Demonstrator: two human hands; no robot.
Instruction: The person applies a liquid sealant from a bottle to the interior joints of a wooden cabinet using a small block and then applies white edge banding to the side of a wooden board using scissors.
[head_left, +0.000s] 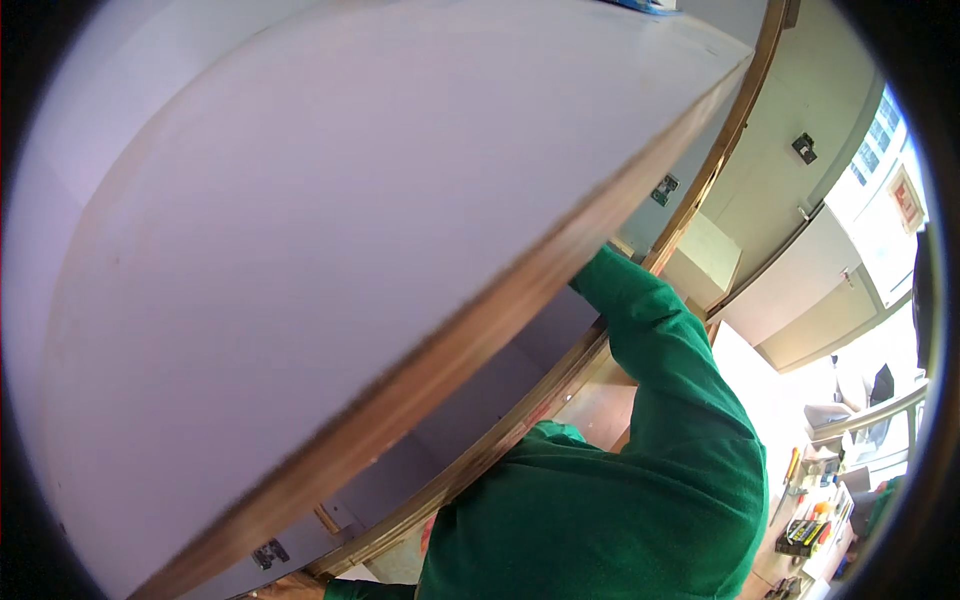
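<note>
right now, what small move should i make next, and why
Probably shift your head until your right hand shows: your right arm in its green fabric sleeve runs behind the broad, pale lilac panel with a brown wooden edge, so what that hand touches cannot be seen.

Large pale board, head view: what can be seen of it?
The large pale board shows a broad, flat, smooth-looking lilac-white face with a few faint marks. Its brown, wood-like edge runs diagonally from lower left to a corner at upper right, partly blurred. It fills much of the picture's left and centre, beside a wooden frame. A blue-and-white item, cut off, shows at its top. A green sleeve disappears behind the edge; any contact there is hidden.
</note>
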